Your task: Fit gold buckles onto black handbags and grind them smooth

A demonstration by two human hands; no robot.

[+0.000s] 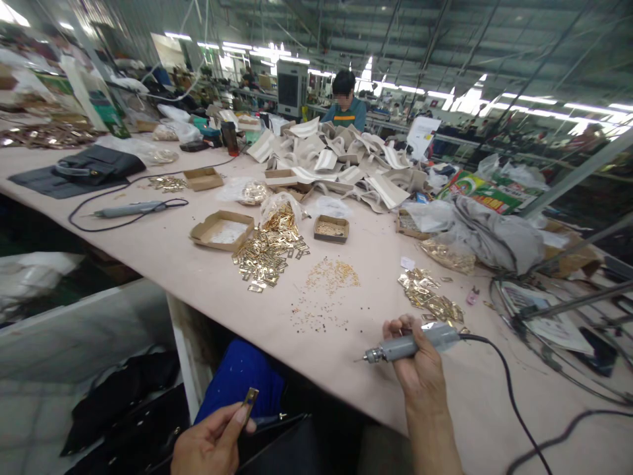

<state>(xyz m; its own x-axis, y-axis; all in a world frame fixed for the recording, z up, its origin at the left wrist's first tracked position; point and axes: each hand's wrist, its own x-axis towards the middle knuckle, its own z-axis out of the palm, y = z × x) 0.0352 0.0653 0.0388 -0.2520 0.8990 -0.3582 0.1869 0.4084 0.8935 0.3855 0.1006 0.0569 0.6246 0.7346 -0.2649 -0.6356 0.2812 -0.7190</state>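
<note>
Metal plate [251,398], gold-toned, one: pinched between thumb and fingers of the left hand [212,439], held outside the bench's [198,274] near edge, above a dark article [284,450].

Electric screwdriver [395,348], grey, corded, one: grasped in the right hand [421,371] above the near edge, bit directed leftward.

Loose screws [343,272], many: scattered inward from the near edge, between a large heap of plates [262,260] and a smaller heap [429,294].

Risks, as judged: the plate could be lost below the near edge if the pinch is slackened; screws could be swept off by a dragged forearm; the tool could be tugged if its cord [512,389] is snagged.

Obscured: the plate's lower end is covered by the thumb; the bit tip is barely distinguished; the dark article and both forearms are cut off below.
</note>
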